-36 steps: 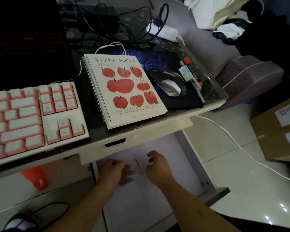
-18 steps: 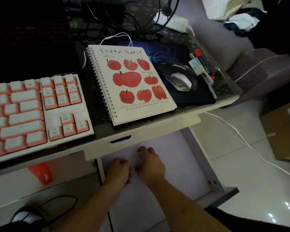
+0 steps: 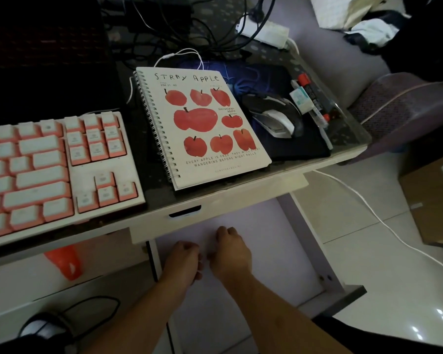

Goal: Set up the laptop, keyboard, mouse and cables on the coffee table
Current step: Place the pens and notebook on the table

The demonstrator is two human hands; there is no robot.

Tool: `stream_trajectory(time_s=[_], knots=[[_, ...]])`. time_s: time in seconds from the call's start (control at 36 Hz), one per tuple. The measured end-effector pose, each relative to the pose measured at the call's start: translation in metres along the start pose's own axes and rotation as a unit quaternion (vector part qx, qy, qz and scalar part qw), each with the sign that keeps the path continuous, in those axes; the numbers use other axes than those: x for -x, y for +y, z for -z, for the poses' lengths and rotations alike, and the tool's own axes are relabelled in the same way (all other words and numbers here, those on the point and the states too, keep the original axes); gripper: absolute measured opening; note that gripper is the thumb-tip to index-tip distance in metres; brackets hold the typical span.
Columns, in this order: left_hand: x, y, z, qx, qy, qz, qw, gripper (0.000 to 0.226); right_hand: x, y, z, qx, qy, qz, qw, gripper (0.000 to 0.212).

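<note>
- Keyboard (image 3: 54, 169) lay at the left of the desk (image 3: 241, 192), its near edge right at the desk's front rim; a knock from below would likely have tipped it off.
- Laptop (image 3: 44, 60) was only a dark shape behind the keyboard, too dim to judge.
- Left hand (image 3: 183, 261) hung below the desk front, fingers loosely curled and grasping nothing I could see.
- Notebook (image 3: 202, 126) sat mid-desk, partly over a white cable (image 3: 182, 53); pulling that cable could have dragged it.
- Right hand (image 3: 230, 251) hung just beside the left, fingers curled under and apparently empty; rising blind, either hand might have struck the drawer front (image 3: 215, 213).
- Mouse (image 3: 274, 116) rested on its dark pad (image 3: 304, 146), near the pens (image 3: 311, 100).
- Tangled black cables (image 3: 195, 29) ran to a power strip (image 3: 265, 34) at the back; a tug could have shifted it.
- Another white cable (image 3: 384, 223) trailed over the floor, a likely snag for a foot.
</note>
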State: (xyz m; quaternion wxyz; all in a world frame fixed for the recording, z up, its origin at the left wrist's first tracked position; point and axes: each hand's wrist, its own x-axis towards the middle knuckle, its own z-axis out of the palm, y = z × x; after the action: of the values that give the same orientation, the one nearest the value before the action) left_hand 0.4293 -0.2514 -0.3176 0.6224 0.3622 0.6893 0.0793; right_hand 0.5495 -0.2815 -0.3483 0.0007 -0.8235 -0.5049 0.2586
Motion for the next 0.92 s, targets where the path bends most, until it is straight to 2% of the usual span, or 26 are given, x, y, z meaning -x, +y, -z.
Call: stream_trajectory(time_s=[0.22,0.33,0.42,0.47,0.53,0.56,0.67,0.72,0.75,0.78,0.83,0.86,0.92], knots=[[-0.002,-0.002,0.001,0.013,-0.001,0.002,1.0,0.024,-0.002,0.002,0.005,-0.015,-0.004,0.01,1.0,0.052],[-0.004,-0.002,0.0,0.014,0.004,0.007,1.0,0.024,-0.006,0.002,0.006,-0.027,-0.011,0.004,1.0,0.07],[-0.005,0.0,-0.001,0.019,0.007,0.016,1.0,0.025,-0.007,0.0,0.006,-0.023,-0.046,-0.019,0.998,0.087],[-0.007,0.0,0.0,0.028,0.009,0.029,0.999,0.025,-0.006,0.003,0.006,-0.051,-0.032,-0.021,0.998,0.065],[-0.008,0.002,0.001,0.047,0.003,0.042,0.998,0.025,-0.004,0.007,0.011,-0.122,-0.006,-0.047,0.991,0.031],[-0.009,0.003,0.001,0.067,-0.005,0.046,0.997,0.027,-0.004,0.007,0.016,-0.173,-0.004,-0.07,0.983,0.024],[0.001,0.011,0.004,0.117,-0.05,0.032,0.991,0.036,0.006,0.002,0.049,-0.422,-0.069,-0.146,0.892,0.004],[0.013,0.012,0.006,0.14,-0.091,0.02,0.986,0.036,0.015,-0.002,0.066,-0.479,-0.11,-0.119,0.863,0.012],[0.019,0.013,0.006,0.158,-0.113,0.008,0.981,0.032,0.021,-0.005,0.072,-0.481,-0.127,-0.089,0.863,0.014],[0.024,0.012,0.006,0.176,-0.128,-0.005,0.976,0.027,0.026,-0.008,0.076,-0.449,-0.129,-0.055,0.882,0.017],[0.037,0.017,0.007,0.192,-0.131,-0.021,0.972,0.023,0.032,-0.011,0.081,-0.3,-0.087,0.021,0.95,0.026],[0.043,0.019,0.008,0.192,-0.129,-0.029,0.972,0.023,0.036,-0.012,0.083,-0.22,-0.068,0.055,0.972,0.029],[0.057,0.025,0.014,0.187,-0.135,-0.047,0.972,0.023,0.049,-0.016,0.092,-0.136,-0.054,0.102,0.984,0.028]])
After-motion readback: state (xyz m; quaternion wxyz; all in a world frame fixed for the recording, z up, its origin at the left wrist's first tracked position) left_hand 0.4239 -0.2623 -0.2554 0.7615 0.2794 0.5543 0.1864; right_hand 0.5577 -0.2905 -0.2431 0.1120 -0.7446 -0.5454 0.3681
